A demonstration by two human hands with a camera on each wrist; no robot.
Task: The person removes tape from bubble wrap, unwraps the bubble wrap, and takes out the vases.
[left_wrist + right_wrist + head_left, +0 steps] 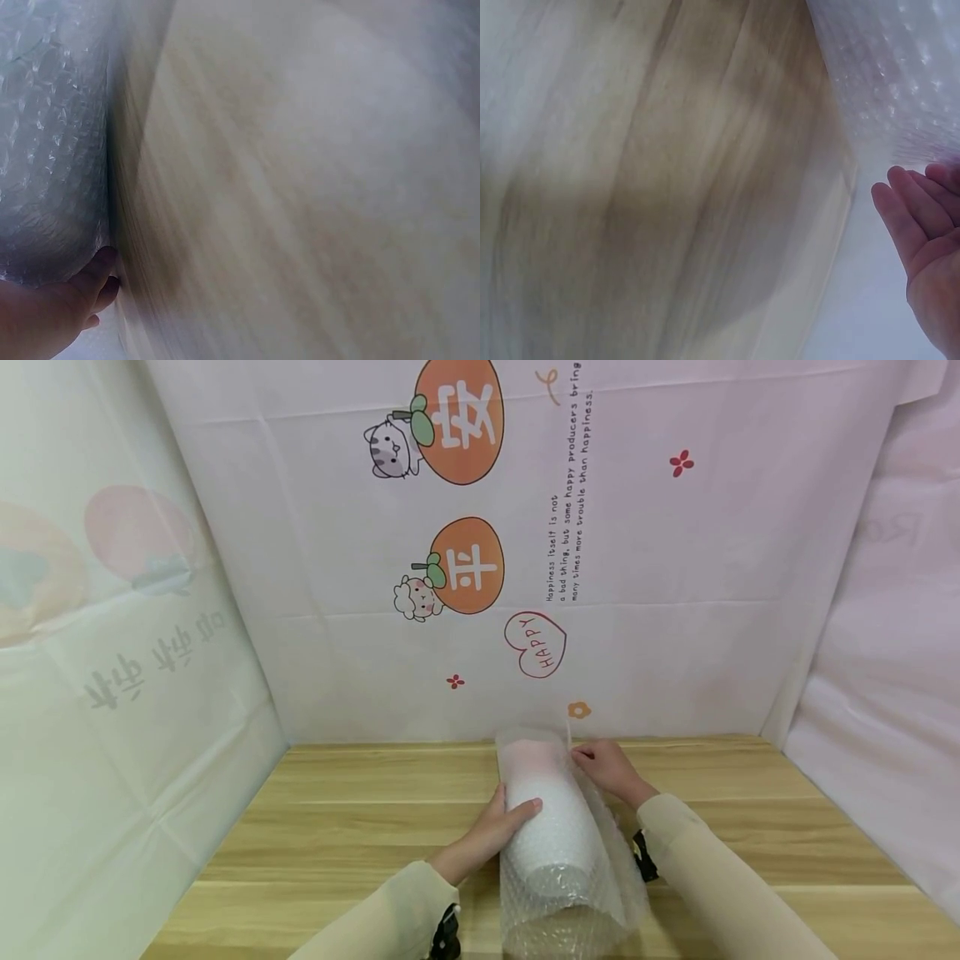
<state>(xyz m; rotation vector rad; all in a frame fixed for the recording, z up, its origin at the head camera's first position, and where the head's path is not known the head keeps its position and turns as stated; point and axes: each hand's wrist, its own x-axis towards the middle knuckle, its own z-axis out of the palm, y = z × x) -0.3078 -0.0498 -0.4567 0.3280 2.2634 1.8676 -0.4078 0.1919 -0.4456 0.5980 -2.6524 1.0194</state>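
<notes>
A white, vase-shaped object (553,827), pinkish at its far end, lies on the table inside clear bubble wrap (562,935). My left hand (491,827) grips it through the wrap from the left, thumb over the top and fingers along the side. In the left wrist view, fingertips (105,259) of that hand reach under the bubble wrap's edge. On the far right side, my right hand (611,768) pinches the loose edge of the wrap with curled fingers. The right wrist view shows its fingers (919,202) beside the wrap; the thumb is hidden there.
The wood-grain table (360,827) extends to both sides of the wrap. A white printed cloth (337,677) hangs directly behind its far edge, with more white cloth at left and right. Bubble wrap extends past the object towards the near edge.
</notes>
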